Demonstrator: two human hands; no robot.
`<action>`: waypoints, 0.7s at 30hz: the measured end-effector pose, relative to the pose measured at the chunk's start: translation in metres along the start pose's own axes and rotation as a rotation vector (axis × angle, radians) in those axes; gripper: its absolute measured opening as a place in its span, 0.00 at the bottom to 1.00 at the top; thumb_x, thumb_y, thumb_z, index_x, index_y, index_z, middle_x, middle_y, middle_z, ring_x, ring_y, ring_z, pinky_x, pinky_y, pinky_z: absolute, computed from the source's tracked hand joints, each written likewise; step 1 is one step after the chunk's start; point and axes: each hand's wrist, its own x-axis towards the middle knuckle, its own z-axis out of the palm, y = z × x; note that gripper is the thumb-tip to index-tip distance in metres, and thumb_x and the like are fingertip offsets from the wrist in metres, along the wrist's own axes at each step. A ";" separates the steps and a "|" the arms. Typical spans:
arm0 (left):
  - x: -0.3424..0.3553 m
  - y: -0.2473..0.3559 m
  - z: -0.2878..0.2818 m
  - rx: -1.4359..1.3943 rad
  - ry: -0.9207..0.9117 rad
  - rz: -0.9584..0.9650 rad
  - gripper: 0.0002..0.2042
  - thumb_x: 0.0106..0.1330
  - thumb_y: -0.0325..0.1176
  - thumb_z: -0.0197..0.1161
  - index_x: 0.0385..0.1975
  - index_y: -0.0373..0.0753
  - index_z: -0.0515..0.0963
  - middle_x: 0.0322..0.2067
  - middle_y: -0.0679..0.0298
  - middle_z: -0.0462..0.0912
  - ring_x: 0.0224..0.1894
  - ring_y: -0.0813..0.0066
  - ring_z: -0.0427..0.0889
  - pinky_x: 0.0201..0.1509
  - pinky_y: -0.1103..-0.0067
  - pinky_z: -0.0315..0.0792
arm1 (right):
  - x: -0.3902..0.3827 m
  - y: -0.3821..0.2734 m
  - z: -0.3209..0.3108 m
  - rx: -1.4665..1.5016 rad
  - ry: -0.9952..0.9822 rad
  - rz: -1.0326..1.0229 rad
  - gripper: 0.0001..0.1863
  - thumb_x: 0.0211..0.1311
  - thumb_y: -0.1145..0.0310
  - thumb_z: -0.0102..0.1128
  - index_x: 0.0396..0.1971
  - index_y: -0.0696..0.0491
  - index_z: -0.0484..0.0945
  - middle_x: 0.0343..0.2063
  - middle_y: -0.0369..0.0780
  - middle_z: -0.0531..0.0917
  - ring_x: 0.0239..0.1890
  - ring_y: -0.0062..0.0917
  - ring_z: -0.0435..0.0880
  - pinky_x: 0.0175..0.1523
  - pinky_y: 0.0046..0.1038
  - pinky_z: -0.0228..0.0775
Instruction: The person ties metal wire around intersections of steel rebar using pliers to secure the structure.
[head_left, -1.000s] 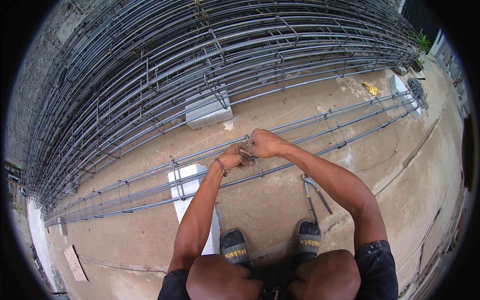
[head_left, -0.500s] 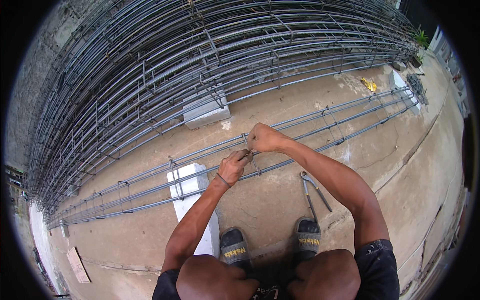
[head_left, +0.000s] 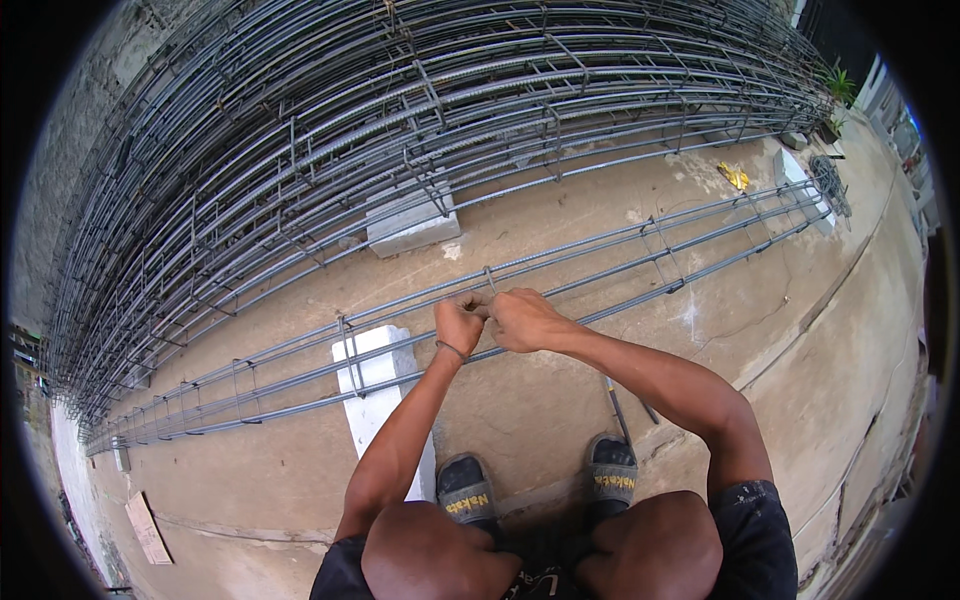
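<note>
A long, narrow steel rebar cage [head_left: 725, 264] crosses in front of me, with square stirrups along it. My left hand [head_left: 462, 325] is closed at one stirrup [head_left: 488, 276] near the middle, fingers curled inward. Beside it, my right hand [head_left: 522, 318] is closed too, its fingertips meeting the left's. What they pinch is too small and hidden to make out. A white block [head_left: 365, 418] lies under the cage, left of my hands. Pliers [head_left: 614, 400] rest on the concrete below my right forearm, their jaws hidden by it.
Stacked rebar cages [head_left: 430, 90] fill the far side, with a pale block [head_left: 410, 230] beneath. At right are another white block [head_left: 785, 165], coiled wire [head_left: 830, 185], yellow scrap [head_left: 733, 176] and a plant [head_left: 838, 85]. Cardboard [head_left: 150, 525] lies at lower left. My slippered feet [head_left: 465, 500] are below.
Over the last half second my right hand has dropped toward me and its forearm now covers the pliers' jaws. My left hand has shifted slightly leftward, staying at the same stirrup.
</note>
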 end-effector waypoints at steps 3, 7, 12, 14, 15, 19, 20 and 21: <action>-0.006 -0.007 0.000 0.215 0.102 0.322 0.04 0.49 0.21 0.67 0.25 0.31 0.82 0.24 0.53 0.85 0.27 0.72 0.84 0.31 0.77 0.74 | 0.009 -0.018 -0.005 0.063 0.023 0.045 0.09 0.40 0.73 0.58 0.20 0.63 0.80 0.26 0.58 0.81 0.36 0.50 0.82 0.44 0.42 0.74; -0.015 -0.005 0.005 -0.078 0.094 0.248 0.02 0.51 0.23 0.65 0.23 0.31 0.81 0.25 0.53 0.85 0.29 0.72 0.84 0.31 0.75 0.73 | 0.035 -0.044 -0.022 -0.181 -0.145 -0.026 0.08 0.43 0.74 0.60 0.25 0.60 0.83 0.32 0.52 0.84 0.43 0.42 0.83 0.48 0.37 0.75; 0.015 -0.015 -0.002 -0.141 0.043 0.018 0.04 0.57 0.25 0.62 0.24 0.30 0.81 0.26 0.55 0.85 0.30 0.75 0.82 0.33 0.75 0.72 | 0.060 -0.035 -0.055 -0.374 0.124 -0.685 0.07 0.47 0.71 0.64 0.26 0.58 0.81 0.30 0.48 0.83 0.38 0.39 0.83 0.43 0.38 0.75; 0.008 0.006 0.000 -0.210 0.013 -0.043 0.06 0.58 0.26 0.62 0.24 0.30 0.81 0.24 0.58 0.85 0.30 0.76 0.81 0.33 0.76 0.71 | 0.046 -0.021 -0.062 -0.316 0.284 -0.910 0.08 0.48 0.70 0.66 0.27 0.58 0.80 0.29 0.46 0.82 0.36 0.40 0.83 0.43 0.40 0.74; 0.005 0.016 -0.006 -0.262 -0.001 -0.098 0.07 0.60 0.27 0.62 0.24 0.30 0.81 0.23 0.60 0.84 0.29 0.78 0.79 0.33 0.77 0.71 | 0.032 -0.015 -0.060 -0.266 0.279 -0.817 0.08 0.49 0.70 0.64 0.27 0.57 0.78 0.30 0.45 0.82 0.38 0.39 0.83 0.42 0.40 0.74; 0.013 -0.003 -0.010 -0.066 -0.174 -0.208 0.11 0.64 0.31 0.62 0.23 0.30 0.81 0.22 0.66 0.82 0.27 0.79 0.75 0.31 0.77 0.69 | 0.001 0.027 -0.012 -0.216 0.194 -0.219 0.08 0.52 0.68 0.63 0.29 0.57 0.78 0.32 0.43 0.82 0.39 0.40 0.81 0.43 0.40 0.73; 0.011 -0.004 -0.005 -0.111 -0.134 -0.219 0.12 0.64 0.33 0.62 0.24 0.30 0.81 0.20 0.65 0.80 0.26 0.79 0.73 0.31 0.77 0.68 | 0.001 0.035 -0.001 -0.217 0.195 -0.219 0.08 0.52 0.68 0.63 0.29 0.57 0.78 0.32 0.43 0.82 0.39 0.40 0.81 0.43 0.40 0.73; 0.009 -0.004 -0.002 -0.156 -0.093 -0.230 0.14 0.65 0.36 0.62 0.25 0.30 0.82 0.19 0.65 0.78 0.25 0.78 0.71 0.31 0.76 0.67 | 0.002 0.040 0.007 -0.019 0.244 -0.221 0.08 0.52 0.69 0.63 0.29 0.57 0.78 0.32 0.44 0.82 0.38 0.41 0.81 0.43 0.40 0.73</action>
